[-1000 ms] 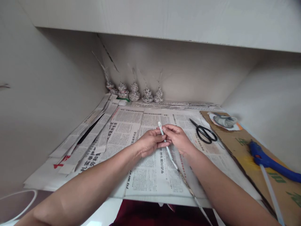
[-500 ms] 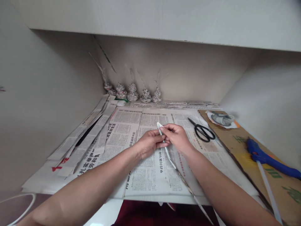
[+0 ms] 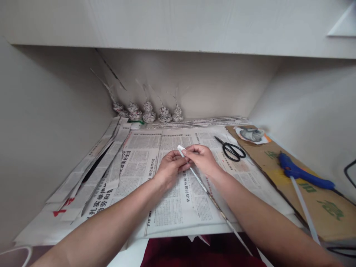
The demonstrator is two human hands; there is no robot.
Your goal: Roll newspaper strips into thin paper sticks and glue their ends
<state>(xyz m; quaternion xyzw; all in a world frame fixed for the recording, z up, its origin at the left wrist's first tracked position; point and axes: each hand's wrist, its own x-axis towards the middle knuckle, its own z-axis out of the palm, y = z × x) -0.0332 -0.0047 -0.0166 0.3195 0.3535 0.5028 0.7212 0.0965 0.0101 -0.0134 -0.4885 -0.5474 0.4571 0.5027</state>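
Observation:
A thin rolled newspaper tube (image 3: 207, 192) runs from between my hands down past the table's front edge toward my lap. Its pale upper end sticks out above my fingers. My left hand (image 3: 170, 167) pinches the tube from the left, fingers curled round it. Close against it, my right hand (image 3: 201, 158) grips the same tube near the top end with thumb and fingers. Newspaper sheets (image 3: 172, 204) cover the table beneath both hands. Black-handled scissors (image 3: 233, 151) lie to the right of my right hand, apart from it.
Several woven paper gourd shapes (image 3: 149, 112) stand along the back wall, beside a bundle of paper tubes (image 3: 200, 122). Cut newspaper strips (image 3: 97, 167) lie at left. On the cardboard (image 3: 314, 218) at right rest a blue glue gun (image 3: 303, 174) and a crumpled grey lump (image 3: 251, 134). A shelf overhangs above.
The whole view has shifted, so most things sit further left. Both hands stay together on the paper tube, with only slight finger movement; the tube now looks straighter below them.

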